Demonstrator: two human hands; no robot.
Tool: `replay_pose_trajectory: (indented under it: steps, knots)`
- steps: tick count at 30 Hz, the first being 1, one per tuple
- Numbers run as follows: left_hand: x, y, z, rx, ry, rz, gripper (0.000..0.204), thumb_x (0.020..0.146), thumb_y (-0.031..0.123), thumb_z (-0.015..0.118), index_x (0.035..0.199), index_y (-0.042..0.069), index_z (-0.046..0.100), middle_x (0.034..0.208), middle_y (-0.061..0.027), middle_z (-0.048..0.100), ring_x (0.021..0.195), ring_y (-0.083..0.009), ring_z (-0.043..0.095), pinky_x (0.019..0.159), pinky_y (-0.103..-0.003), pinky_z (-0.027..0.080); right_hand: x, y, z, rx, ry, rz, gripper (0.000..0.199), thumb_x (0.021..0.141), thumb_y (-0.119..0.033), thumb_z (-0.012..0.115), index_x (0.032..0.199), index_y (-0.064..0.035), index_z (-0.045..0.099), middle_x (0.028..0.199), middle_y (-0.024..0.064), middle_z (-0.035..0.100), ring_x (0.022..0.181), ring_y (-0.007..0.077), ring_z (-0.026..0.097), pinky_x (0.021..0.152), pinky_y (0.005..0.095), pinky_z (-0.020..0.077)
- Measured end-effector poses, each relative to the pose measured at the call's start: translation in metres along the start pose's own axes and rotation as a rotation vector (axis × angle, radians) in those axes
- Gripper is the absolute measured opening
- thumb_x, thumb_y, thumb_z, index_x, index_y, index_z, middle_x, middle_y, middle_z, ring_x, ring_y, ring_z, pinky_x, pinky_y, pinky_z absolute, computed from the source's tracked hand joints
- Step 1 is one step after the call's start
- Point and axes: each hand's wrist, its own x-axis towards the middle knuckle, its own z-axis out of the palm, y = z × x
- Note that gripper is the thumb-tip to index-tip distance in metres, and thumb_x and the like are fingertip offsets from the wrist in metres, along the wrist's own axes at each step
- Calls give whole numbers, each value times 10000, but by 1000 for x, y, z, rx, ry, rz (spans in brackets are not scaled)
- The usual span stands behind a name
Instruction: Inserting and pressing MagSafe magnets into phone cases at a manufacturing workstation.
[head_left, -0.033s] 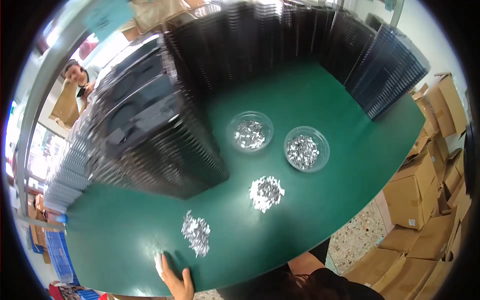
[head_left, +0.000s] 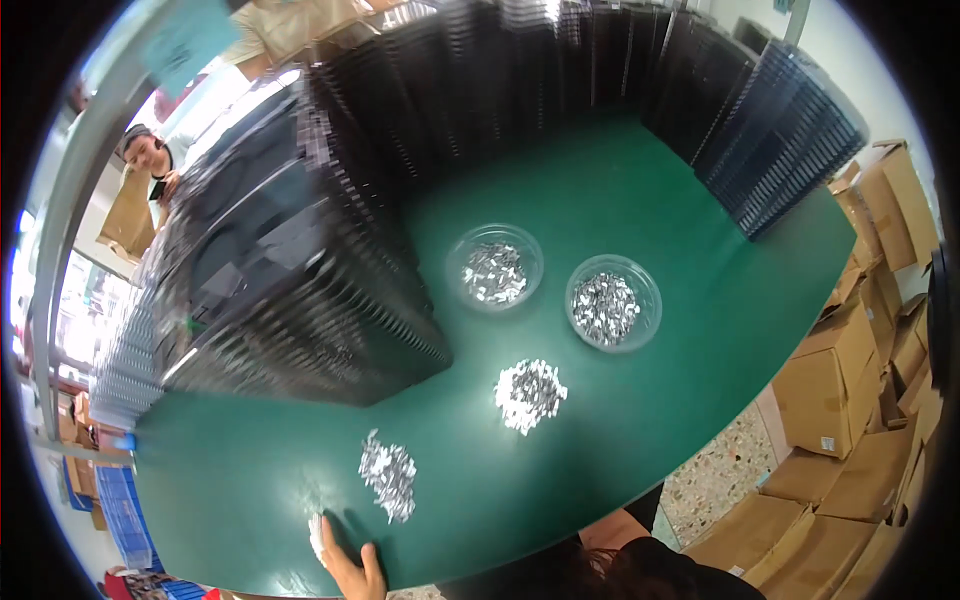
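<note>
On the green tabletop [head_left: 640, 200] our left hand [head_left: 350, 565] lies flat, fingers spread. Just beside it sits a pile of small metal parts [head_left: 388, 473]. Our right hand is out of sight.

Table [head_left: 650, 200]: dark green, plain. Tray stacks [head_left: 300, 290] along its far and left edges: black, finely ribbed. Two bowls [head_left: 495, 265] mid-table: clear. Small parts piles [head_left: 530, 393] near the front edge: silvery-white. Cartons [head_left: 840, 390] beyond the right edge: brown.

Left hand [head_left: 350, 565] cut off by the lower edge, stacked trays [head_left: 290, 270] blurred
</note>
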Motion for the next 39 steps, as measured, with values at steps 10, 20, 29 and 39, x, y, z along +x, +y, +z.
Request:
replay_pose_trajectory:
  steps: [10,20,29,39]
  knots:
    - [29,22,-9,186,-185,43,577,1025,236,574,1533,6,424,1594,-287,337,1455,-476,350,1208,-545,275,38,88,1,177,-24,143,367,1002,-307,537,1236,-63,680,1209,213,691,1118,415,655,928,521,532]
    - [-8,-49,0,-130,-121,-129,622,991,237,575,1524,-39,413,1559,-284,396,1445,-451,374,1203,-539,290,25,237,-114,38,18,204,365,1004,-303,533,1233,-60,680,1185,215,694,1106,411,658,925,522,529]
    - [23,33,0,435,-148,-104,572,1008,176,499,1569,97,414,1605,-224,392,1486,-395,360,1230,-458,274,-27,229,-85,150,-120,-73,364,1006,-299,529,1231,-57,681,1163,216,697,1096,407,661,923,522,527]
    - [-9,44,45,593,333,-158,603,1063,334,531,1596,122,348,1588,-221,415,1485,-394,366,1209,-475,310,-134,138,-51,333,-143,-191,362,1008,-295,525,1229,-54,681,1139,218,700,1085,402,664,920,523,524]
